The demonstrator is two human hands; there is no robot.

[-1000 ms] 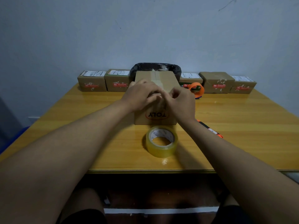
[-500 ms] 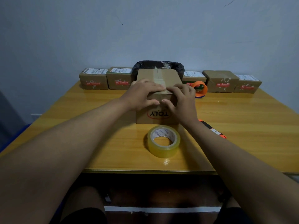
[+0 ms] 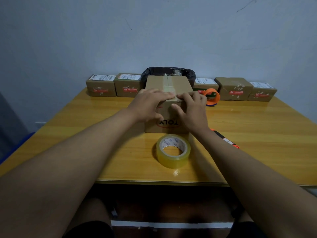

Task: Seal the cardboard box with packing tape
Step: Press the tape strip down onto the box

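Note:
A brown cardboard box (image 3: 181, 84) with a red "TOLY" logo stands mid-table, its flaps closed. A strip of clear tape (image 3: 167, 84) runs along its top seam and over the front edge. My left hand (image 3: 149, 103) lies on the box's front top edge, fingers on top and thumb on the front face. My right hand (image 3: 192, 110) clasps the same edge beside it, and the fingertips of both hands meet over the tape. A roll of clear packing tape (image 3: 173, 152) lies flat on the table in front of the box, with neither hand touching it.
An orange tape dispenser (image 3: 212, 96) sits to the right behind the box. An orange-black utility knife (image 3: 226, 139) lies by my right forearm. Several small labelled boxes (image 3: 101, 87) line the back edge of the table (image 3: 265, 134), and a black-lined bin (image 3: 169, 71) stands behind the box.
My hands went from pinching together at the box's front to lying flatter along its front top edge, fingers spread over the tape. The roll has not moved.

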